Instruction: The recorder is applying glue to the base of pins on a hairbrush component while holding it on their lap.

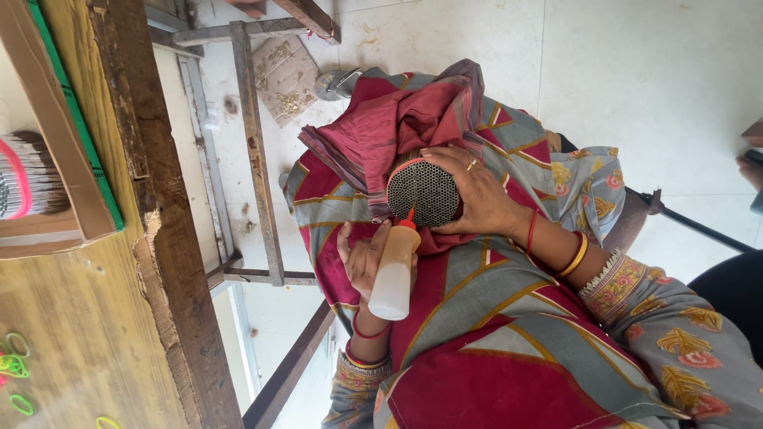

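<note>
A worn wooden table (87, 318) edges the frame at left. Beside it, one hand (367, 258) is wrapped around a translucent squeeze bottle (395, 274), its red nozzle touching a round bundle of hollow sticks (424, 193) just above. The other hand (477, 195) is clasped over that honeycomb-faced bundle, which rests on red-and-grey patterned cloth (477, 318) above pale floor tiles (652, 71).

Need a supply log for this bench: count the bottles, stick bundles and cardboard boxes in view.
bottle: 1, in the left hand
stick bundles: 2, one under the right hand, one in the box
cardboard box: 1
Total: 4
</note>
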